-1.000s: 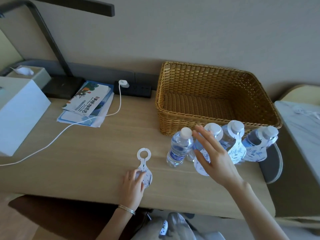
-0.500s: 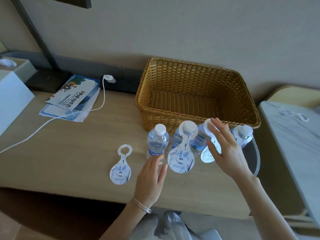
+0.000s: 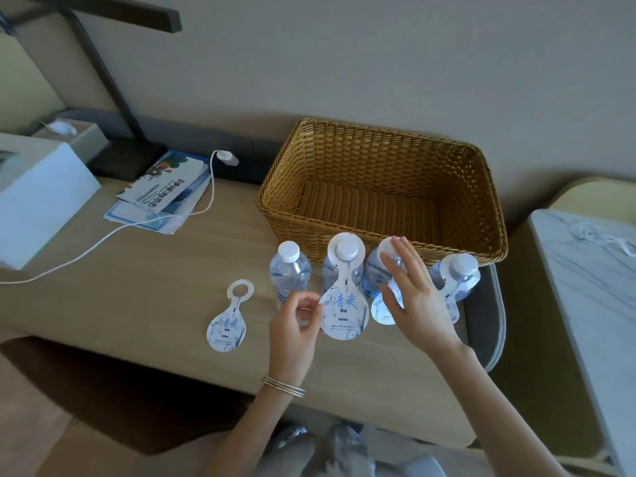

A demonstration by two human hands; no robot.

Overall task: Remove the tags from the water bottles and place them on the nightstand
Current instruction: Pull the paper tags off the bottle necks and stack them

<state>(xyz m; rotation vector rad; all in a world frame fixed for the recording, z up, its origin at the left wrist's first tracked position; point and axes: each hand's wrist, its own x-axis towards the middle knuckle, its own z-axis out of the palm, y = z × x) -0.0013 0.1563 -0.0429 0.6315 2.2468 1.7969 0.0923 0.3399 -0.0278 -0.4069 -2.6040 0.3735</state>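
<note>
Found 1 removed tag [image 3: 226, 326] flat on tabletop [image 3: 137, 287], left of 4 bottles [image 3: 289, 270]. Apparently pinching 2nd bottle's tag [image 3: 345, 313] with left hand [image 3: 292, 330]; touching 3rd bottle [image 3: 377, 280] with straight-fingered right hand [image 3: 418, 304]. Risks toppling bottles if yanked sideways.

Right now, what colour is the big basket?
The basket is golden-brown woven wicker; the head view shows it best.

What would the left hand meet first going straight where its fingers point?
The hanging tag on the second bottle from the left. The left hand has its fingertips right by that tag's left edge; whether they touch is unclear.
</note>
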